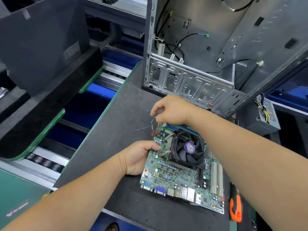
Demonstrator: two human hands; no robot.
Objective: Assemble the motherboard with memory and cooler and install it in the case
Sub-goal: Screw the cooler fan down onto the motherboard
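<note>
Fan lead at risk of snagging or mis-seating before the board goes into the case.

Flat on the dark worktop (120,124) in front of the open case (191,84): motherboard (180,179) with cooler (187,148) seated and memory (181,126) in its far-edge slots, partly hidden under the right wrist. Gripped at its left edge by left hand (140,157), thumb pressed on top beside the capacitors. Above the far left corner, right hand (170,110), fingers curled down toward the coloured fan cable (153,120); whether actually pinching it, cannot tell. Likely trouble: cable tugged sideways, header pins bent, or lead left loose to catch the fan blades. Thumb pressure near small components another hazard. Orange-handled tool (235,207) close beside the right edge, easily knocked when lifting.
</note>
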